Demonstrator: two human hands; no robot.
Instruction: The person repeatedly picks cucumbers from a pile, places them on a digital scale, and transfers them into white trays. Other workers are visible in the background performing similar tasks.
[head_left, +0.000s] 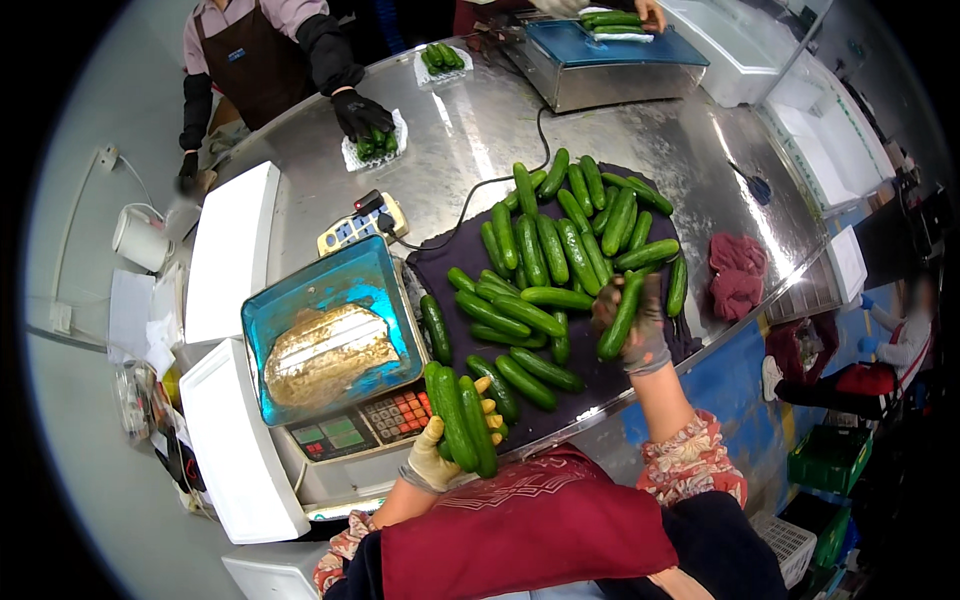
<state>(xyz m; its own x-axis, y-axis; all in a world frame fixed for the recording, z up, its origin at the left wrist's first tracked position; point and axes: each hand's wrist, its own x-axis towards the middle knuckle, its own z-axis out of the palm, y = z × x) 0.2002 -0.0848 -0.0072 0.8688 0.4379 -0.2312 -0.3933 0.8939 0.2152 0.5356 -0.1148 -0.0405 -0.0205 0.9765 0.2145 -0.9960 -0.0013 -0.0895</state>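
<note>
In my gloved left hand [428,462] are a few cucumbers [457,420], gripped side by side near the table's front edge. My right hand [648,335], in a dark-stained glove, holds a single cucumber [622,316] over the right part of the pile. Several more cucumbers [550,250] lie heaped on a dark cloth [455,240] in front of me. Just left of the cloth and beyond my left hand stands a scale [405,412] with a worn blue pan [262,345]; nothing lies on the pan.
A power strip [345,235] with a black cable sits behind the scale. White foam boxes [235,450] line the left side. Across the steel table [480,120], a co-worker's black-gloved hand [362,113] touches a wrapped cucumber tray [398,145]. A second scale [620,85] and a red cloth [738,277] are farther right.
</note>
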